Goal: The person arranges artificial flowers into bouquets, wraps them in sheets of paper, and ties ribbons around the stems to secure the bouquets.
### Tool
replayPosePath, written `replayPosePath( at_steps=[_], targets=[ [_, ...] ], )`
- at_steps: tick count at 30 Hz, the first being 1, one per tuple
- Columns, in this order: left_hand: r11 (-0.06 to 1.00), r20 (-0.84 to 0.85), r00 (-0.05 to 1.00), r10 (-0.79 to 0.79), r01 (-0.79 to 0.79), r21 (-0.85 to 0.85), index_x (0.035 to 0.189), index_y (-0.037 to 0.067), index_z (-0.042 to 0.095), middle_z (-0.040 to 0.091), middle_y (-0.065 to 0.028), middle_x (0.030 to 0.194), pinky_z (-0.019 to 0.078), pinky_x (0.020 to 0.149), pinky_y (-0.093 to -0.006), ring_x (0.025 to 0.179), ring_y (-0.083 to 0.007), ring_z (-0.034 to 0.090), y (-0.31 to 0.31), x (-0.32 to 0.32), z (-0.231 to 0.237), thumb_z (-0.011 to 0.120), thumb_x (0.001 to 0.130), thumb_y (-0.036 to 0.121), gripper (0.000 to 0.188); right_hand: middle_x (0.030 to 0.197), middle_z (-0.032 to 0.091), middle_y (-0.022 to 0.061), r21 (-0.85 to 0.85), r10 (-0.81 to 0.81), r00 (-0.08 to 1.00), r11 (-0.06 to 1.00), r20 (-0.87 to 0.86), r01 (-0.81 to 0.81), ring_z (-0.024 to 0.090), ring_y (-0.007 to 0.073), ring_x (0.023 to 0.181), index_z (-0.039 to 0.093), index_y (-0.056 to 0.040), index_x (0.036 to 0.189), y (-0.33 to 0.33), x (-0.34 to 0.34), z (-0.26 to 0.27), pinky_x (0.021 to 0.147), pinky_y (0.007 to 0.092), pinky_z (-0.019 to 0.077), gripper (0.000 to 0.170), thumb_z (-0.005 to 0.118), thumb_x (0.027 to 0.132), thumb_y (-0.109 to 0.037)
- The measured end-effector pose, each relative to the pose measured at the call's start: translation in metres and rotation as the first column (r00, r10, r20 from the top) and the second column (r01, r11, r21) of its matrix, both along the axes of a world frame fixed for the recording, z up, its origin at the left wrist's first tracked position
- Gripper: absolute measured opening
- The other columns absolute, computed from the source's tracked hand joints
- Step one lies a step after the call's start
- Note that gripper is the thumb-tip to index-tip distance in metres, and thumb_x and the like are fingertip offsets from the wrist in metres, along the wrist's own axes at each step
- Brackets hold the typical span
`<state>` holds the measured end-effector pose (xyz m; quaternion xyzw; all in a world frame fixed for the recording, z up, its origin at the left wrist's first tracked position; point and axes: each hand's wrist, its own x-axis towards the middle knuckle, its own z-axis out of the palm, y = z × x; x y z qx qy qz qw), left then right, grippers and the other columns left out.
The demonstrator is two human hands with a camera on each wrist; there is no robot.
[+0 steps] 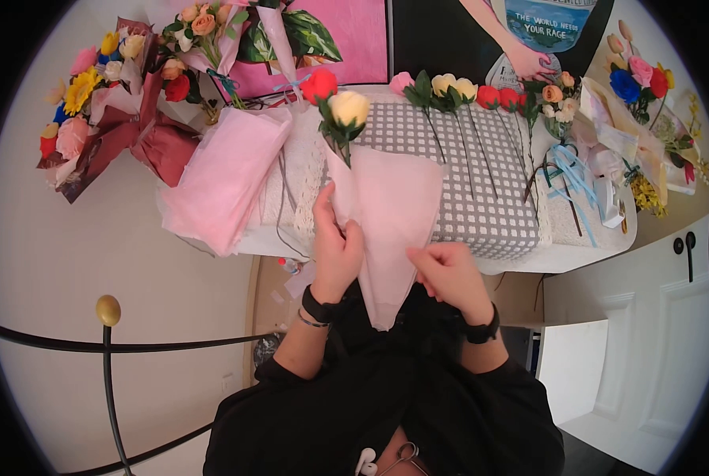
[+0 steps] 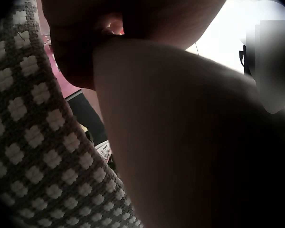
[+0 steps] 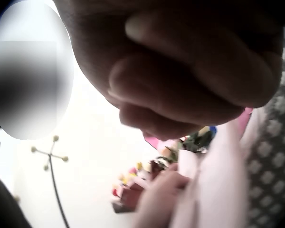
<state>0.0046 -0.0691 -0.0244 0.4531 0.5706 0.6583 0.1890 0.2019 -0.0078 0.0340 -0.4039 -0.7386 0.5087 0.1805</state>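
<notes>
A pale pink sheet of wrapping paper [image 1: 398, 198] is folded into a cone that narrows toward the person's lap. From its upper left opening rise a cream rose [image 1: 348, 109] and a red rose [image 1: 319, 84]; their lower stems are hidden inside. My left hand [image 1: 338, 254] grips the cone's left side, thumb over the paper and fingers behind. At the right edge, my right hand [image 1: 453, 276] pinches the paper with curled fingers. Up close, the right wrist view shows those curled fingers [image 3: 180, 85] above the pink paper. Dark skin fills most of the left wrist view.
A grey checked cloth [image 1: 489, 206] covers the table, with several single-stem flowers [image 1: 445, 87] along its back. Stacked pink paper [image 1: 227, 174] lies left. Wrapped bouquets [image 1: 124, 111] stand at far left, others [image 1: 648, 87] at right. Blue ribbon [image 1: 572, 170] lies on the right side.
</notes>
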Motion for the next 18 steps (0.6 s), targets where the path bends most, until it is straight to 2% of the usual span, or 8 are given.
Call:
replayPosePath(
  at_steps=[1,4,7,8,10,13,15,18],
  targets=[
    [1.000,-0.004,1.000,-0.005,0.005,0.001,0.145,-0.004,0.023,0.050,-0.0217,0.130,0.0455,0.091,-0.0306,0.108,-0.0210,0.057,0.000,0.004,-0.001,0.043,0.088,-0.006,0.061,0.059,0.061,0.0031,-0.352,0.004,0.989,0.934,-0.148,-0.056,0.059,0.0116,0.054,0.066,0.0016,0.087,0.000,0.002,0.013,0.050,0.0269,0.0472,0.022,0.064,0.093,-0.019],
    [0.990,-0.201,0.979,-0.043,0.068,0.122,0.144,-0.005,0.021,0.041,-0.0245,0.138,0.0423,0.100,-0.0327,0.126,-0.0251,0.047,-0.001,0.018,-0.002,0.041,0.088,-0.011,0.060,0.084,0.067,0.0071,-0.217,-0.108,0.868,0.976,-0.484,0.000,0.065,0.0142,0.075,0.063,0.0011,0.110,0.008,-0.014,0.017,0.061,0.0274,0.0543,0.020,0.059,0.096,-0.014],
    [0.988,-0.285,0.956,-0.071,0.108,0.115,0.145,-0.006,0.021,0.042,-0.0251,0.137,0.0428,0.100,-0.0326,0.123,-0.0254,0.049,-0.010,0.033,-0.005,0.044,0.088,-0.011,0.061,0.099,0.065,0.0078,-0.188,-0.044,0.814,0.979,-0.580,-0.081,0.065,0.0146,0.091,0.054,0.0021,0.127,0.030,-0.026,0.015,0.073,0.0276,0.0564,0.034,0.060,0.096,-0.011],
    [0.985,-0.289,0.954,-0.078,0.118,0.124,0.145,-0.006,0.021,0.042,-0.0251,0.137,0.0428,0.100,-0.0326,0.123,-0.0254,0.049,-0.013,0.036,-0.008,0.044,0.088,-0.011,0.061,0.095,0.065,0.0037,-0.194,-0.052,0.814,0.978,-0.579,-0.076,0.061,0.0085,0.083,0.057,0.0035,0.124,0.031,-0.029,0.020,0.068,0.0226,0.0512,0.036,0.065,0.093,-0.014],
    [0.986,-0.333,0.933,-0.135,0.160,0.048,0.139,-0.008,0.034,0.058,-0.0241,0.116,0.0518,0.082,-0.0328,0.093,-0.0253,0.065,-0.018,0.041,-0.007,0.057,0.088,0.002,0.057,0.094,0.065,0.0027,-0.173,-0.039,0.817,0.982,-0.575,-0.075,0.060,0.0079,0.081,0.058,0.0026,0.122,0.036,-0.031,0.017,0.064,0.0220,0.0488,0.034,0.065,0.093,-0.015],
    [0.967,-0.427,0.868,-0.255,0.226,-0.117,0.138,-0.007,0.038,0.062,-0.0231,0.105,0.0540,0.073,-0.0324,0.082,-0.0235,0.068,-0.027,0.040,0.008,0.066,0.086,0.007,0.061,0.092,0.063,0.0004,-0.248,-0.110,0.833,0.968,-0.542,-0.033,0.057,0.0063,0.079,0.060,0.0000,0.116,0.033,-0.029,0.019,0.061,0.0214,0.0445,0.030,0.065,0.094,-0.019],
    [0.960,-0.373,0.885,-0.278,0.263,-0.094,0.139,-0.006,0.037,0.063,-0.0230,0.107,0.0539,0.076,-0.0324,0.086,-0.0224,0.068,-0.023,0.042,0.004,0.068,0.087,0.010,0.063,0.091,0.062,-0.0009,-0.331,-0.198,0.838,0.943,-0.508,0.022,0.056,0.0054,0.078,0.061,-0.0017,0.113,0.032,-0.028,0.019,0.061,0.0212,0.0426,0.027,0.065,0.094,-0.022],
    [0.943,-0.183,0.927,-0.327,0.332,-0.006,0.140,-0.005,0.037,0.063,-0.0218,0.111,0.0535,0.080,-0.0326,0.092,-0.0210,0.067,-0.021,0.051,0.005,0.070,0.088,0.013,0.064,0.091,0.062,-0.0011,-0.419,-0.256,0.671,0.904,-0.696,-0.089,0.055,0.0048,0.081,0.061,-0.0032,0.107,0.032,-0.030,0.015,0.068,0.0217,0.0436,0.023,0.062,0.096,-0.023]
  ],
)
